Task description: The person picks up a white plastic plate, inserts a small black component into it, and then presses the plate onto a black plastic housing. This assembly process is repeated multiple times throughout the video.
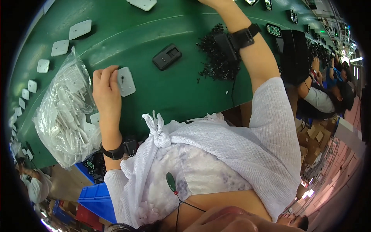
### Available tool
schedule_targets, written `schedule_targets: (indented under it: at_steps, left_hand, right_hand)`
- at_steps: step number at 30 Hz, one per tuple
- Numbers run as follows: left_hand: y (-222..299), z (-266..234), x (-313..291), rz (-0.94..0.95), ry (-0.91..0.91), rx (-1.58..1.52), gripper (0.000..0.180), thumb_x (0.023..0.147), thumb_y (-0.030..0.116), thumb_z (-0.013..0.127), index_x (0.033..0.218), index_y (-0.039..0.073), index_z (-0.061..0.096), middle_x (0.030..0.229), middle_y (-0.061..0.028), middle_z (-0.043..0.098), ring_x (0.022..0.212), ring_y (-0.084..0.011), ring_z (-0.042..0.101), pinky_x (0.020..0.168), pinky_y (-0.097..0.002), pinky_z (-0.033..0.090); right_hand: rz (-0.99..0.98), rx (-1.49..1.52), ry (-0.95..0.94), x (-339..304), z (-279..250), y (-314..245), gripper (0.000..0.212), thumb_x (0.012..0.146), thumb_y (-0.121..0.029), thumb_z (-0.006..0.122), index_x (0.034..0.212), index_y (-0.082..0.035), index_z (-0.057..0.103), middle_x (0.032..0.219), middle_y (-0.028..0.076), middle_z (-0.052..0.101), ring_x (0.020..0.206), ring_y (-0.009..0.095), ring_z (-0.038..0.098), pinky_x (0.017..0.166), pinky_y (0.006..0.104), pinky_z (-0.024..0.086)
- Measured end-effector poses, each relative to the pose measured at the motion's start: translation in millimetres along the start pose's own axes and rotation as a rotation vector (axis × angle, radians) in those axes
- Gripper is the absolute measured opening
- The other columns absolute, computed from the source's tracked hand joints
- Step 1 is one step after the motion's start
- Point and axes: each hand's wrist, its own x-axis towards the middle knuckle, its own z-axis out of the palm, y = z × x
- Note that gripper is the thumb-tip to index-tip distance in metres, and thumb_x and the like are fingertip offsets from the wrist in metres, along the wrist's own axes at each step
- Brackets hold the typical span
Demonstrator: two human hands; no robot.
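My left hand (106, 86) is at the left of the green table, its fingers bent and closed at the left edge of a white plastic plate (126, 86). The plate has rounded corners and a small dark mark near its middle; the fingertips are partly hidden. Only the back part of my right hand (211, 2) shows at the top edge, so its fingers and whatever they touch are out of view. Between my arms lies a black plastic housing (167, 57) with a recessed compartment. Below my right forearm spreads a pile of small black pieces (216, 58).
A clear bag of white plates (69, 120) lies left of my left hand. More white plates (80, 29) line the far left. Green circuit boards (273, 30) sit at the upper right. A blue bin (96, 199) stands below the table edge. Co-workers (324, 92) sit at right.
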Motion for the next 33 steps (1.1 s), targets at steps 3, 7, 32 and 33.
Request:
schedule_targets:
  at_steps: [3,7,32,33]
  left_hand:
    - [21,-4,-10,-0.171,-0.047,0.046,0.039,0.087,0.019,0.07,0.123,0.008,0.058,0.107,-0.0131,0.056,0.084,-0.0309,0.058,0.074,-0.0385,0.049]
    - [25,3,-29,0.133,0.066,0.233,0.055,0.079,0.016,0.076,0.128,0.003,0.054,0.111,-0.015,0.056,0.098,-0.0364,0.053,0.084,-0.0431,0.046]
    - [-6,1,-17,0.187,0.095,-0.186,0.053,0.079,-0.014,0.048,0.125,0.007,0.063,0.132,-0.0088,0.061,0.123,-0.0286,0.056,0.102,-0.0375,0.046]
    - [-7,1,-18,0.214,0.085,-0.155,0.054,0.078,-0.013,0.049,0.125,0.008,0.063,0.132,-0.0081,0.061,0.123,-0.0282,0.056,0.101,-0.0378,0.046]
  right_hand:
    - [0.031,0.044,-0.177,12,9,-10,0.048,0.079,-0.032,0.074,0.115,-0.003,0.061,0.101,0.017,0.065,0.095,0.033,0.063,0.086,0.0419,0.051]
    - [0.158,1.041,-0.235,-21,-6,-47,0.037,0.08,-0.015,0.074,0.111,0.0,0.06,0.099,0.013,0.063,0.093,0.021,0.062,0.085,0.0321,0.05]
    - [-0.523,0.605,-0.292,-94,-34,-176,0.039,0.081,-0.01,0.073,0.118,-0.007,0.065,0.114,0.009,0.066,0.104,0.028,0.062,0.088,0.0354,0.052]
    - [-0.532,0.584,-0.262,-97,-32,-177,0.039,0.08,-0.01,0.073,0.118,-0.007,0.065,0.113,0.009,0.066,0.103,0.027,0.062,0.087,0.0356,0.051]
